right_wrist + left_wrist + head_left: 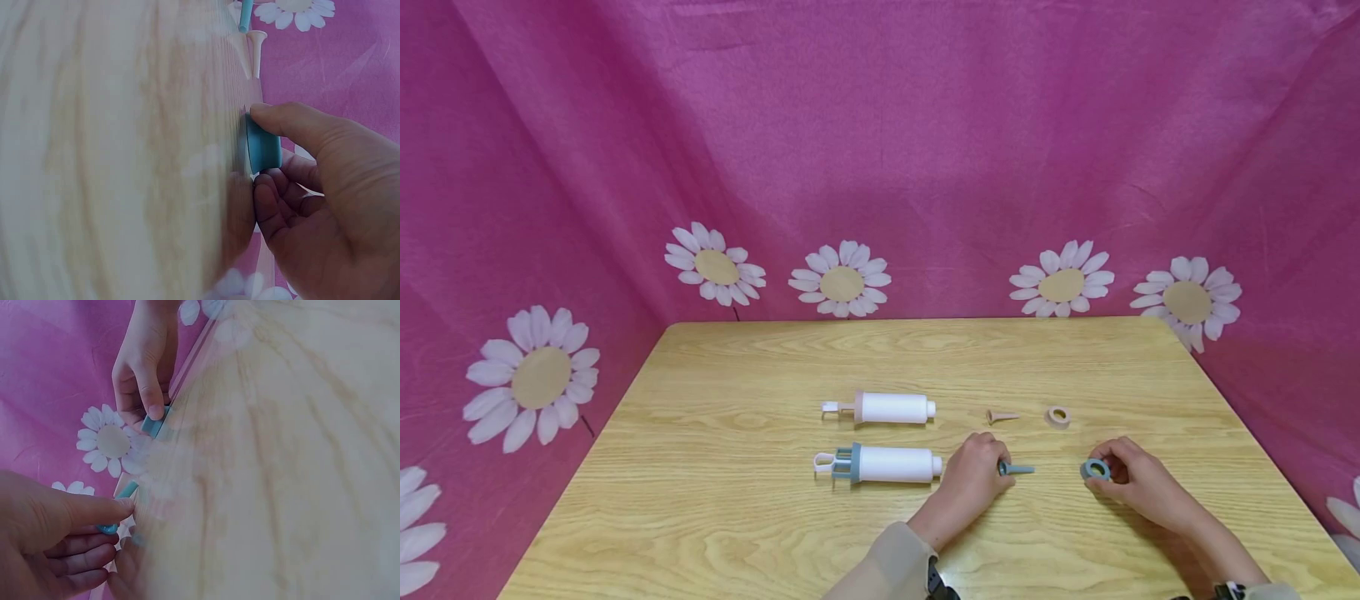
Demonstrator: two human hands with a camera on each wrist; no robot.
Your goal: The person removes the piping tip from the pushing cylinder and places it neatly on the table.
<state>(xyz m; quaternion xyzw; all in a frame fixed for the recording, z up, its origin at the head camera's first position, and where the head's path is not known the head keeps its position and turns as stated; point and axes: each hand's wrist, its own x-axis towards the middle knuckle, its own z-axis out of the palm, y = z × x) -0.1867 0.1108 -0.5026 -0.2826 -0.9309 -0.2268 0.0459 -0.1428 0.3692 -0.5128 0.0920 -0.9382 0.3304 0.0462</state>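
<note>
My left hand [973, 471] pinches a small teal funnel-shaped nozzle [1019, 469] near its wide end, its narrow stem pointing right. In the left wrist view, the thumb lies along that teal piece. Off to the right, a teal ring [1096, 470] is held between the thumb and fingers of my right hand [1142, 487], low at the tabletop. The right wrist view shows the ring's side wall. Left of my hands lies a white barrel [895, 465] with a teal collar and a looped white handle, similar to a piping syringe.
Behind it lies a second white barrel [895, 407] with a beige collar. A beige nozzle [1002, 416] and a beige ring [1058, 417] lie on the wooden table [737, 533], beyond my hands. A pink flowered cloth [925, 167] surrounds the table's back and sides.
</note>
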